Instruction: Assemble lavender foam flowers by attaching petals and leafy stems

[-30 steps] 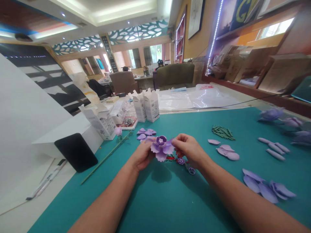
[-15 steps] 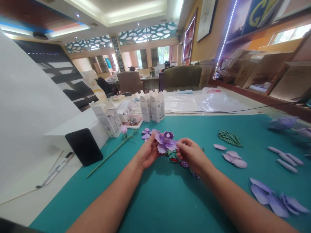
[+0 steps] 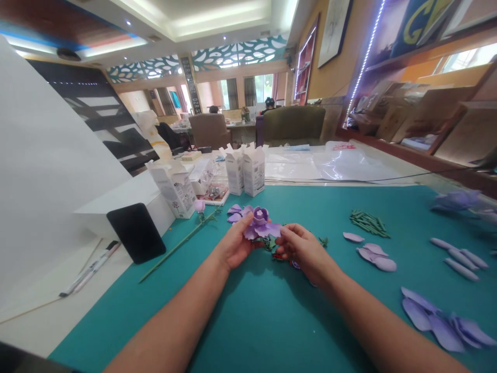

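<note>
A craft workshop is being shown: foam petals (image 3: 427, 321) are being laid out across a teal-covered bench (image 3: 310, 207), with an armchair (image 3: 294, 124) and a desk (image 3: 240, 124) being kept beyond the bench.

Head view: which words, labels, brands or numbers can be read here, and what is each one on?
"G" and what looks like "V": large yellow letters on the dark panel, upper right.
Red print on the white plastic bag: too small to read.
Print on the white cartons: too small and blurred to read.
</note>
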{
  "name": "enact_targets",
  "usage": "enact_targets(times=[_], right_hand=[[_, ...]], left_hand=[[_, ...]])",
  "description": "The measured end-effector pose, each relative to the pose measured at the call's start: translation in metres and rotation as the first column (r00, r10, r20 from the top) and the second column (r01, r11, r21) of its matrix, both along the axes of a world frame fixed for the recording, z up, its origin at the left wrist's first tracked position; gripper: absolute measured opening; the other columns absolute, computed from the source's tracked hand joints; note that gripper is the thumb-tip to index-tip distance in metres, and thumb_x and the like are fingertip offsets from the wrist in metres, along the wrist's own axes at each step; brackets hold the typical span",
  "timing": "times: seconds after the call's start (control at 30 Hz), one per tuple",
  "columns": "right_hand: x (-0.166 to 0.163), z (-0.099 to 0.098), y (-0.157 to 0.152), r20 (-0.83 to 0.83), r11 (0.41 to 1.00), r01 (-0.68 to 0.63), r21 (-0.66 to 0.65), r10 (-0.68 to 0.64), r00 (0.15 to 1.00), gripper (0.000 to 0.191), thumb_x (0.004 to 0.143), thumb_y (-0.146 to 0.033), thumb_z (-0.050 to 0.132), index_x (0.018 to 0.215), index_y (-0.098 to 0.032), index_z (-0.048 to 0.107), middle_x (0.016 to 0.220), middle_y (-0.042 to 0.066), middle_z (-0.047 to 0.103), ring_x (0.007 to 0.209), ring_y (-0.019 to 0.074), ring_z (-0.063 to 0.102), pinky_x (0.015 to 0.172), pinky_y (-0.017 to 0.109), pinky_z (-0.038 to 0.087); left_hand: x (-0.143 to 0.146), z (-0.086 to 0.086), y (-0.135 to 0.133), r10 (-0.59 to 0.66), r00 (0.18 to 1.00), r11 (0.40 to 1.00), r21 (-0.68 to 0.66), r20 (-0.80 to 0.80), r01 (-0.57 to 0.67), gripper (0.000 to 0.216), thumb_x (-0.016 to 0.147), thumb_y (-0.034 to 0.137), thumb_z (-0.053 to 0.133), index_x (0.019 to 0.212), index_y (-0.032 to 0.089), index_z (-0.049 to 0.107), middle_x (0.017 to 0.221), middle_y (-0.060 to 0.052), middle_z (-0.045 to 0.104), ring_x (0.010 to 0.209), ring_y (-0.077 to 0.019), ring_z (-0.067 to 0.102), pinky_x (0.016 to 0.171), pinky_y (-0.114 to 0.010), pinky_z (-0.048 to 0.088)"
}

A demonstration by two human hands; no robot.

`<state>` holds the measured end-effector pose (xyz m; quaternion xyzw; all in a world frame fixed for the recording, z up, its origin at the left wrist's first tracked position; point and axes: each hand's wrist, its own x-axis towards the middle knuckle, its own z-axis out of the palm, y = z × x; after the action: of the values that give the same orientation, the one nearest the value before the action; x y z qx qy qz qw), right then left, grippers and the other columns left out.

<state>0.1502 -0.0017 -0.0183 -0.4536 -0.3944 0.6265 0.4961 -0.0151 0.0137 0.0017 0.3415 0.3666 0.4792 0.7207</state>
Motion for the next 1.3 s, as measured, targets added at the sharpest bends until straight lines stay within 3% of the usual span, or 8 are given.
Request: enact_targets(times=[0.27,0.43,0.6,0.77,0.83,1.0,1.2,1.3], right_hand=[[0.003,-0.004,0.004,0.222,0.997,-0.016,0.078,-0.002,0.975,0.023,0.072,-0.041,0.062,0.081,-0.020,0.056,0.072,-0.001,0.062,0.056,0.0110,0.056,0.045,0.021,0.040],[0.000,-0.013,0.002,0.558,0.961,-0.159,0.226,0.006,0.830,0.021,0.077,-0.035,0.052,0.087,-0.020,0.062,0.069,-0.001,0.060,0.058,0.0137,0.053,0.053,0.026,0.042],[-0.017,-0.019,-0.002,0.816,0.800,-0.431,0.418,-0.121,0.566,0.025,0.084,-0.023,0.045,0.096,-0.019,0.066,0.095,0.007,0.066,0.086,0.0203,0.060,0.078,0.034,0.046],[-0.058,-0.011,-0.005,0.933,0.543,-0.761,0.354,-0.265,0.245,0.041,0.086,-0.008,0.039,0.121,-0.015,0.058,0.117,0.011,0.062,0.104,0.0250,0.052,0.089,0.037,0.041],[-0.074,-0.009,-0.005,0.939,0.494,-0.816,0.298,-0.307,0.157,0.045,0.085,-0.006,0.039,0.127,-0.015,0.054,0.124,0.011,0.059,0.106,0.0261,0.050,0.088,0.037,0.041],[-0.087,-0.011,-0.002,0.935,0.509,-0.841,0.182,-0.355,-0.012,0.036,0.091,-0.012,0.037,0.121,-0.017,0.056,0.118,0.011,0.061,0.103,0.0284,0.051,0.078,0.039,0.042],[-0.071,-0.013,-0.001,0.923,0.596,-0.790,0.142,-0.367,-0.111,0.023,0.091,-0.013,0.041,0.094,-0.016,0.063,0.095,0.010,0.064,0.084,0.0233,0.057,0.070,0.034,0.041],[-0.068,-0.013,-0.003,0.915,0.607,-0.783,0.136,-0.380,-0.135,0.023,0.089,-0.009,0.042,0.094,-0.015,0.063,0.088,0.011,0.064,0.078,0.0230,0.059,0.067,0.033,0.041]], left_hand=[[-0.033,0.017,0.016,0.281,0.946,0.959,-0.002,0.165,-0.284,0.031,0.089,0.041,0.052,0.091,0.015,0.067,0.094,-0.008,0.071,0.074,-0.0172,0.066,0.064,-0.029,0.055],[-0.040,0.014,0.022,0.394,0.890,0.915,-0.010,0.230,-0.403,0.029,0.090,0.039,0.051,0.088,0.014,0.065,0.088,-0.008,0.072,0.075,-0.0188,0.068,0.066,-0.032,0.057],[-0.044,0.011,0.023,0.395,0.880,0.911,0.016,0.264,-0.413,0.030,0.087,0.042,0.055,0.088,0.014,0.065,0.088,-0.009,0.072,0.071,-0.0183,0.068,0.062,-0.030,0.056],[-0.045,0.011,0.022,0.388,0.872,0.909,0.030,0.300,-0.415,0.029,0.087,0.042,0.055,0.087,0.014,0.065,0.085,-0.009,0.072,0.069,-0.0166,0.067,0.061,-0.029,0.056],[-0.044,0.011,0.022,0.378,0.876,0.915,0.026,0.298,-0.404,0.030,0.088,0.041,0.053,0.087,0.014,0.066,0.085,-0.009,0.072,0.068,-0.0159,0.066,0.060,-0.028,0.055],[-0.041,0.010,0.021,0.352,0.895,0.928,0.023,0.275,-0.372,0.028,0.089,0.038,0.052,0.088,0.014,0.066,0.086,-0.008,0.072,0.069,-0.0154,0.066,0.058,-0.026,0.055],[-0.039,0.009,0.020,0.345,0.904,0.931,0.034,0.252,-0.365,0.031,0.083,0.044,0.060,0.088,0.014,0.067,0.088,-0.008,0.071,0.071,-0.0161,0.066,0.061,-0.028,0.055],[-0.039,0.009,0.020,0.342,0.904,0.932,0.033,0.258,-0.362,0.031,0.084,0.044,0.059,0.089,0.014,0.067,0.088,-0.008,0.070,0.072,-0.0162,0.066,0.063,-0.028,0.054]])
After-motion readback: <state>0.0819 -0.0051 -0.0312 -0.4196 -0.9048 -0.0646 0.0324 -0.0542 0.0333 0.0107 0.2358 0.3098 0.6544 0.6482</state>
